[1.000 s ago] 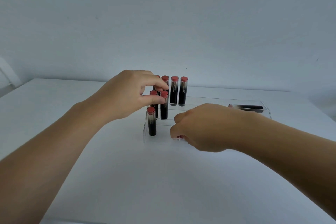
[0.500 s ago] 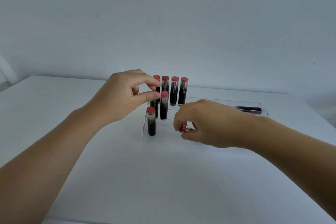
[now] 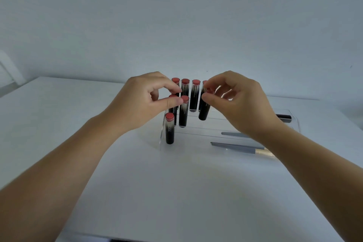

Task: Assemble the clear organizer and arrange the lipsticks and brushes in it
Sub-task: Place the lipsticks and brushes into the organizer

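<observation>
1. Right hand [image 3: 241, 102] is up over the clear organizer [image 3: 225, 124], grip pinching a lipstick [image 3: 204, 110] by its red top between thumb and fingertips; the tube hangs a little tilted, its black base just above the middle step
2. Left hand [image 3: 145, 102] sits just left of that, thumb and forefinger curled in a pinch at the red cap of the second middle-row lipstick [image 3: 183, 113], thumb tip touching it
3. Behind both grips, the back row [image 3: 193, 94] stands upright, four red caps showing, the rightmost partly hidden by the right-hand fingers
4. Below the left grip, a single front-row lipstick [image 3: 169, 129] stands upright at the organizer's left end
5. Under the right wrist, two grey-handled brushes [image 3: 239, 148] lie flat on the white bench [image 3: 176, 192], in front of the organizer
6. Beyond the right wrist, a dark tube [image 3: 283, 117] lies on its side at the organizer's far end
</observation>
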A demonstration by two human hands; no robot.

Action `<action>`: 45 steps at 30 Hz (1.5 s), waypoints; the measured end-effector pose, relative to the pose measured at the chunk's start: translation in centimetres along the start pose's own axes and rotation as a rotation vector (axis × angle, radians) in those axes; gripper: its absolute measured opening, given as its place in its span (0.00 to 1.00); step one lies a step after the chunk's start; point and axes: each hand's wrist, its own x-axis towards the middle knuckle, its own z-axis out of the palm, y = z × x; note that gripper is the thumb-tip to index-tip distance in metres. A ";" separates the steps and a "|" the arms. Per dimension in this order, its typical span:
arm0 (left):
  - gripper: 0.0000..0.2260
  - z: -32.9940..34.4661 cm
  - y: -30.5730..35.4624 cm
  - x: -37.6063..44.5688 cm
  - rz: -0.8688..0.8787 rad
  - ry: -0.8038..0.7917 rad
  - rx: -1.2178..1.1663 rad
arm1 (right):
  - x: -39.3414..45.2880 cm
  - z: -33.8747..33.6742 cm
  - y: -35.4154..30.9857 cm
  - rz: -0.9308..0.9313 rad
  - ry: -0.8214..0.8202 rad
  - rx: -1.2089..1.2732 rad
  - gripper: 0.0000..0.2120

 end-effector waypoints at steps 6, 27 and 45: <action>0.05 0.4 0.3 0.9 0.066 -0.017 0.084 | 0.1 1.2 0.1 -0.012 -0.011 -0.026 0.06; 0.03 1.5 1.3 1.3 0.044 -0.008 -0.019 | -0.2 2.0 0.1 -0.071 -0.050 0.041 0.29; 0.01 1.1 0.7 2.3 0.141 -0.120 0.070 | 0.2 -5.7 2.0 -0.072 -0.201 -0.290 0.07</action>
